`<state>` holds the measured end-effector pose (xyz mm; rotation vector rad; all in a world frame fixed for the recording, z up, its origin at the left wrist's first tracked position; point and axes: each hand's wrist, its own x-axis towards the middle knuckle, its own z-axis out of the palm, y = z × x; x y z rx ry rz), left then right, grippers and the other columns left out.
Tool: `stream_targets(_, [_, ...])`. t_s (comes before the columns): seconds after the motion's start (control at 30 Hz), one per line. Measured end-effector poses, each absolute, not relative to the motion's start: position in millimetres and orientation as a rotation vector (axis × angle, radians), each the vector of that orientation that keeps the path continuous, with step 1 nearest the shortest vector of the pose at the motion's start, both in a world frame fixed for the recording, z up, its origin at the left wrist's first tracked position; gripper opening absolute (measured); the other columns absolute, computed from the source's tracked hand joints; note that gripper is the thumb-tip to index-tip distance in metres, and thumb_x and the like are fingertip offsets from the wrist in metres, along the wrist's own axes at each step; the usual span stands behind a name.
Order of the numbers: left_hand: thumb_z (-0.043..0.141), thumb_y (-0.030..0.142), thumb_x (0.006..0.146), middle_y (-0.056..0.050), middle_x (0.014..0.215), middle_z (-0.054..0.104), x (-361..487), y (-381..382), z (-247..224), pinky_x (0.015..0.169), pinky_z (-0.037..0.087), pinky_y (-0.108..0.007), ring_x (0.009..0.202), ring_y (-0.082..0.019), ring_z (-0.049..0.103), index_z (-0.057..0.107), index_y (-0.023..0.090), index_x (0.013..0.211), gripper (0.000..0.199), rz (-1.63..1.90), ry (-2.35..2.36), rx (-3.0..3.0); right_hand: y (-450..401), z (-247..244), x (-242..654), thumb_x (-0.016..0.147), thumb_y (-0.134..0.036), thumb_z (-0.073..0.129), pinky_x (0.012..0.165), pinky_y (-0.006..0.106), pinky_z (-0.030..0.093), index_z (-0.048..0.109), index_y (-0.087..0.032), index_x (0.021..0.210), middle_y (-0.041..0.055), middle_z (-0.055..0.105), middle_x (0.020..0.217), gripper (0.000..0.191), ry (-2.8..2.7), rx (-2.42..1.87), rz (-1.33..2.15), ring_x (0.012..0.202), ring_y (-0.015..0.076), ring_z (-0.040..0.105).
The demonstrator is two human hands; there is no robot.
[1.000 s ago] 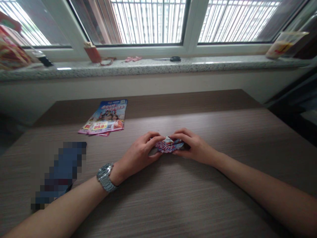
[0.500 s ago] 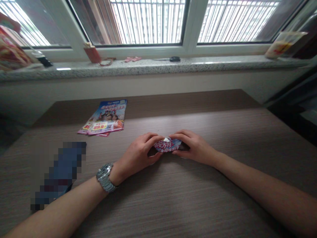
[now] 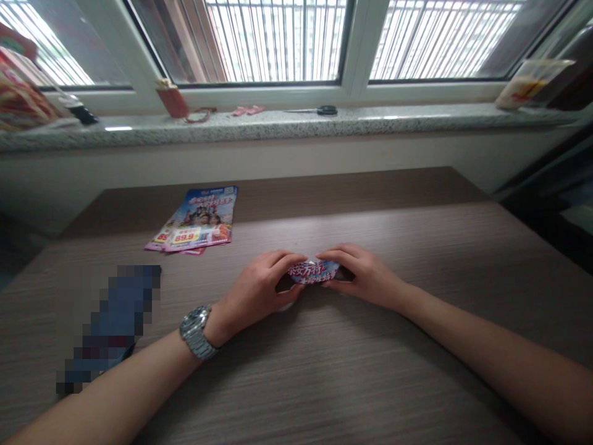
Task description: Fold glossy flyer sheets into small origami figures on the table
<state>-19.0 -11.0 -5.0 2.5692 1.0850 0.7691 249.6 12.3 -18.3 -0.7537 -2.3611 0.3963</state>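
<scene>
"Where is the folded paper (image 3: 314,272)?"

"Near the middle of the table (image 3: 361,371), between the two hands. It's glossy and printed red, white and blue, with a curved lower edge."

"What are the fingers doing?"

"The left hand (image 3: 266,284) grasps its left end, fingers on the far side and thumb on the near side. The right hand (image 3: 365,275) grips the right end the same way. They hide both ends, so I can't tell the full shape."

"Any containers?"

"On the far sill (image 3: 393,120), a clear cup (image 3: 528,89) stands at the right, with something pale and yellowish showing; I can't tell if it's inside or printed. Left of centre there's a small red holder (image 3: 173,102) with a pale top. Its contents are unclear."

"What else is around?"

"Scissors (image 3: 327,110) and small pink pieces (image 3: 248,111) lie on the sill. Glossy flyers (image 3: 201,219) overlap on the table's far left. Nearer, the left forearm partly covers a blurred dark blue thing (image 3: 120,309)."

"And the surfaces?"

"The table is brown with fine streaks, the sill speckled grey stone. A metal link watch (image 3: 198,330) circles the left wrist."
</scene>
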Motion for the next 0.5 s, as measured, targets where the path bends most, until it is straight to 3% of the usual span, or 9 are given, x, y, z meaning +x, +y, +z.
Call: stream_targets(0.5, [0.07,0.018,0.092,-0.008,0.115,0.07,-19.7,-10.6,-5.7,0.088,0.055,-0.036,0.101,-0.022,0.068,0.06,0.02,0.128,0.037,0.809,1.043,2.588,12.7,-19.1,249.5,0.094,-0.036,0.072,0.087,0.04,0.057,0.061,-0.019,0.127,0.0107,0.073,0.11,0.039,-2.364,-0.759,0.346,0.101,0.0253,0.068])
